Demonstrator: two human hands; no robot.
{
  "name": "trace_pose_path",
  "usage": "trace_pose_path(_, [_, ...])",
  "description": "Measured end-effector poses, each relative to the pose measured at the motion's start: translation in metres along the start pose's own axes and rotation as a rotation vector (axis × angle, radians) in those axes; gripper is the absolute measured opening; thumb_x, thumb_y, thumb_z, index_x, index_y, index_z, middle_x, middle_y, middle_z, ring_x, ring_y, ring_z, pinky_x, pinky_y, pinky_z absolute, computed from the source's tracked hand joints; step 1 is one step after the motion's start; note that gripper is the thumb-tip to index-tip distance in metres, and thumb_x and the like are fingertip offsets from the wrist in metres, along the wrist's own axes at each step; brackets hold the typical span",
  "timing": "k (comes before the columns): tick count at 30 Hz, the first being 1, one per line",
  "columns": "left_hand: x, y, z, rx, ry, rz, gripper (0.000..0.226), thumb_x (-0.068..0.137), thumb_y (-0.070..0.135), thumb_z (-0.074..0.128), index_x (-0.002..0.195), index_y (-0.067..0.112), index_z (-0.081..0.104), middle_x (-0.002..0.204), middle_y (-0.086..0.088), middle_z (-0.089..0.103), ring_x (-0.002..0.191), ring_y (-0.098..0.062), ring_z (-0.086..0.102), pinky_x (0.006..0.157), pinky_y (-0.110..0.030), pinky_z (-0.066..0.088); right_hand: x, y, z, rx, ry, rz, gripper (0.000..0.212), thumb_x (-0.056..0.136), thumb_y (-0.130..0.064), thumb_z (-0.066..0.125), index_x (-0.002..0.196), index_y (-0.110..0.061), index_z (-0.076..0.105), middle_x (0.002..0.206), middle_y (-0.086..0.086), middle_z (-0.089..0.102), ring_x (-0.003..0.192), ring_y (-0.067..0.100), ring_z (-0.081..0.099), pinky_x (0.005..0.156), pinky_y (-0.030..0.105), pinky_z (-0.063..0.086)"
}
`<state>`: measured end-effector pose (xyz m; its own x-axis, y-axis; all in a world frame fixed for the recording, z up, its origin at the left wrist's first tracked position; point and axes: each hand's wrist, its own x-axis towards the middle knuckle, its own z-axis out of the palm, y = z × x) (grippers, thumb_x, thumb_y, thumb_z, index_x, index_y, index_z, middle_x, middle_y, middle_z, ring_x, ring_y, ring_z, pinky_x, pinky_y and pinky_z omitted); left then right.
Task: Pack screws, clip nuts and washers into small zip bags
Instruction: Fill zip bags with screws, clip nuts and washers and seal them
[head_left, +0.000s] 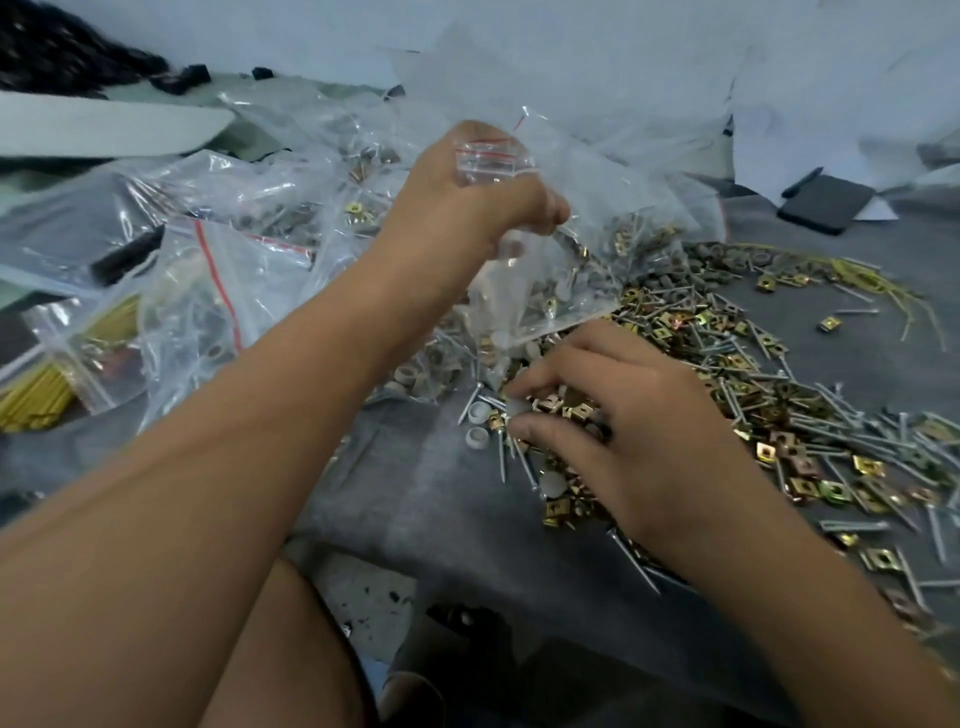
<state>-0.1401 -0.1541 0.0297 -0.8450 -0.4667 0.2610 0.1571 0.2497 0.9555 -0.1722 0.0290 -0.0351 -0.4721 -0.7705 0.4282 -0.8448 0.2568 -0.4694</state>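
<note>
While left hand (467, 208) grips bag (498, 270), right hand (623, 415) picks.

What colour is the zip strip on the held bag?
Red, on the clear small zip bag; head view.

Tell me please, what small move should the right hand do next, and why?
Probably lift the pinched piece up to the small zip bag and drop it in. The left hand holds that bag raised above the pile, while the right hand rests low on the loose screws and clip nuts, its fingers closing on a small pale part. What exactly they hold is unclear.
</note>
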Motion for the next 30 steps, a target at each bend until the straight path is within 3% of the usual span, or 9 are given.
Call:
trace_pose_path(3, [0.0, 0.002, -0.002, -0.012, 0.021, -0.001, 0.036, 0.071, 0.015, 0.074, 0.104, 0.01, 0.059, 0.107, -0.026, 0.075, 0.095, -0.028, 0.075, 0.099, -0.059, 0.056, 0.004, -0.017, 0.012, 0.01, -0.045, -0.003, 0.019, 0.088, -0.036, 0.079, 0.103, -0.026, 0.075, 0.104, -0.012, 0.06, 0.102, 0.007, 0.053, 0.094, 0.027, 0.046])
trace_pose_path(6, [0.0, 0.002, -0.002, -0.002, 0.034, 0.0, 0.036, 0.07, 0.016, 0.075, 0.101, 0.015, 0.058, 0.112, -0.029, 0.073, 0.099, -0.031, 0.075, 0.101, -0.062, 0.055, 0.009, -0.03, 0.02, -0.256, -0.185, -0.016, 0.02, 0.093, -0.044, 0.071, 0.106, -0.028, 0.072, 0.109, -0.01, 0.059, 0.111, 0.014, 0.048, 0.099, 0.035, 0.042])
trace_pose_path(10, [0.001, 0.0, -0.005, 0.014, 0.044, -0.004, 0.039, 0.071, 0.021, 0.078, 0.104, 0.013, 0.059, 0.117, -0.028, 0.071, 0.112, -0.042, 0.07, 0.101, -0.065, 0.054, 0.011, -0.044, 0.029, -0.617, -0.176, -0.066, 0.019, 0.083, -0.029, 0.079, 0.096, -0.015, 0.077, 0.096, 0.007, 0.068, 0.099, 0.032, 0.058, 0.087, 0.045, 0.044])
trace_pose_path(15, [0.001, -0.003, -0.006, 0.01, 0.025, 0.031, 0.042, 0.068, 0.025, 0.082, 0.102, 0.014, 0.06, 0.113, -0.028, 0.072, 0.111, -0.045, 0.069, 0.101, -0.064, 0.055, 0.013, -0.043, 0.037, -0.667, -0.163, -0.05, 0.022, 0.1, -0.025, 0.057, 0.11, -0.01, 0.069, 0.108, 0.012, 0.06, 0.102, 0.033, 0.05, 0.088, 0.048, 0.04])
trace_pose_path(18, [0.002, -0.005, -0.006, 0.005, 0.016, 0.047, 0.042, 0.067, 0.025, 0.083, 0.102, 0.017, 0.061, 0.109, -0.023, 0.076, 0.109, -0.042, 0.071, 0.102, -0.062, 0.055, 0.015, -0.039, 0.038, -0.683, -0.135, -0.066, 0.019, 0.097, -0.025, 0.058, 0.103, -0.01, 0.071, 0.102, 0.012, 0.062, 0.096, 0.033, 0.052, 0.083, 0.047, 0.041])
trace_pose_path(21, [0.005, -0.008, -0.007, 0.0, 0.004, 0.056, 0.042, 0.068, 0.025, 0.082, 0.104, 0.016, 0.062, 0.102, -0.015, 0.079, 0.105, -0.034, 0.075, 0.102, -0.059, 0.057, 0.016, -0.037, 0.038, -0.661, -0.131, -0.052, 0.025, 0.094, -0.031, 0.057, 0.103, -0.011, 0.069, 0.099, 0.011, 0.062, 0.093, 0.031, 0.052, 0.08, 0.046, 0.041])
trace_pose_path(25, [0.007, -0.011, -0.006, -0.006, -0.009, 0.068, 0.036, 0.073, 0.018, 0.079, 0.104, 0.016, 0.061, 0.098, -0.009, 0.081, 0.103, -0.027, 0.076, 0.102, -0.058, 0.057, 0.022, -0.036, 0.025, -0.607, -0.158, 0.031, 0.032, 0.099, -0.032, 0.043, 0.107, -0.013, 0.067, 0.102, 0.008, 0.064, 0.097, 0.029, 0.054, 0.088, 0.044, 0.043])
trace_pose_path(27, [0.006, -0.01, -0.004, -0.002, -0.015, 0.076, 0.038, 0.071, 0.019, 0.079, 0.105, 0.014, 0.062, 0.099, -0.01, 0.081, 0.103, -0.026, 0.077, 0.102, -0.058, 0.057, 0.024, -0.033, 0.007, -0.392, -0.083, 0.107, 0.041, 0.097, -0.037, 0.029, 0.105, -0.016, 0.063, 0.103, 0.001, 0.062, 0.102, 0.022, 0.052, 0.092, 0.039, 0.044])
trace_pose_path(30, [0.002, -0.005, 0.003, 0.047, -0.059, 0.089, 0.042, 0.075, 0.02, 0.081, 0.111, 0.008, 0.061, 0.107, -0.015, 0.078, 0.104, -0.025, 0.076, 0.099, -0.052, 0.058, 0.022, -0.021, -0.03, -0.003, 0.058, 0.157, 0.029, 0.098, -0.04, 0.031, 0.089, -0.022, 0.052, 0.087, -0.01, 0.051, 0.085, 0.006, 0.045, 0.072, 0.024, 0.04])
